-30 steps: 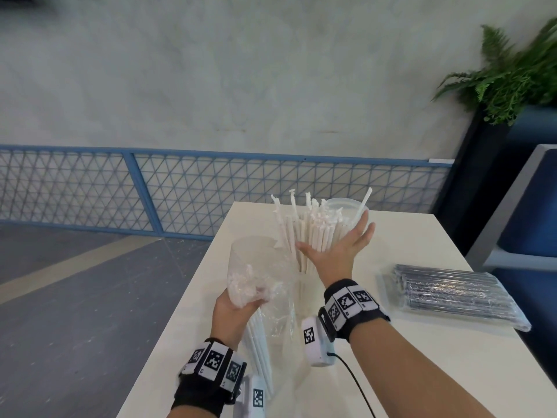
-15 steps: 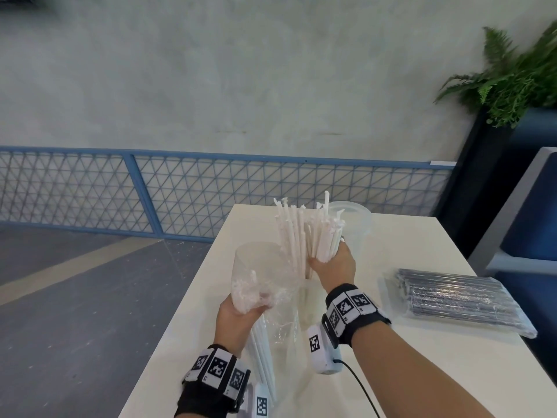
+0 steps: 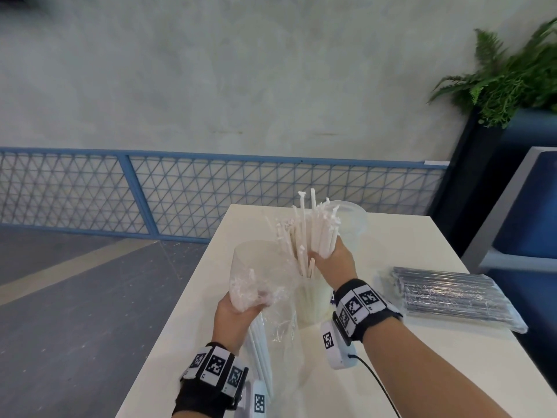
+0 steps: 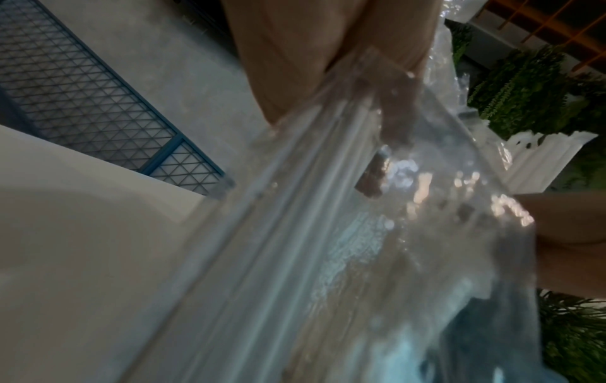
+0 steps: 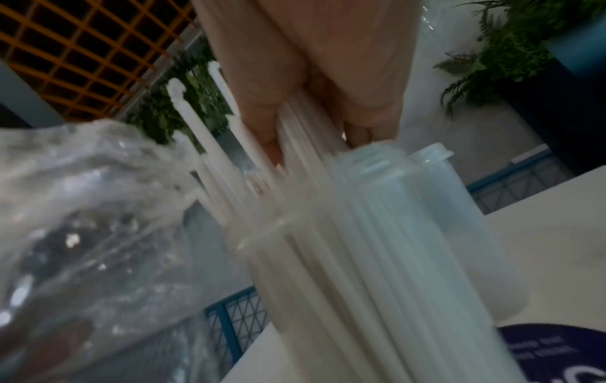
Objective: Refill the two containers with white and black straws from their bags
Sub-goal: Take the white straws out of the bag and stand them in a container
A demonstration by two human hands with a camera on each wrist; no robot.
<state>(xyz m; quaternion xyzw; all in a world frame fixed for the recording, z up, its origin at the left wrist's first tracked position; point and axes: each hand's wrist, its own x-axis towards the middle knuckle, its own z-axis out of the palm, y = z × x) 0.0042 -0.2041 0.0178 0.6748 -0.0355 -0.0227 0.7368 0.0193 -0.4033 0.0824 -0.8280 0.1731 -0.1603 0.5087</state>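
My right hand (image 3: pixel 330 256) grips a bundle of white straws (image 3: pixel 312 227) standing in a clear container (image 3: pixel 310 300) at the table's middle; in the right wrist view my fingers (image 5: pixel 367 114) curl round the straws (image 5: pixel 295 145) above the container (image 5: pixel 377 259). My left hand (image 3: pixel 238 309) holds up a crumpled clear bag (image 3: pixel 259 276) with a few white straws (image 3: pixel 260 354) left in its lower part. The bag (image 4: pixel 344 233) fills the left wrist view. A second clear container (image 3: pixel 351 221) stands behind the straws. A sealed bag of black straws (image 3: pixel 449 294) lies at the right.
The white table (image 3: pixel 391 342) ends in a left edge over a grey floor. A blue mesh railing (image 3: pixel 180 194) runs behind it. A fern in a dark planter (image 3: pixel 506 86) and a blue seat (image 3: pixel 530 212) stand to the right.
My right hand went from open behind the straws to closed round the bundle, gathering it upright in the container. My left hand has kept holding the bag up.
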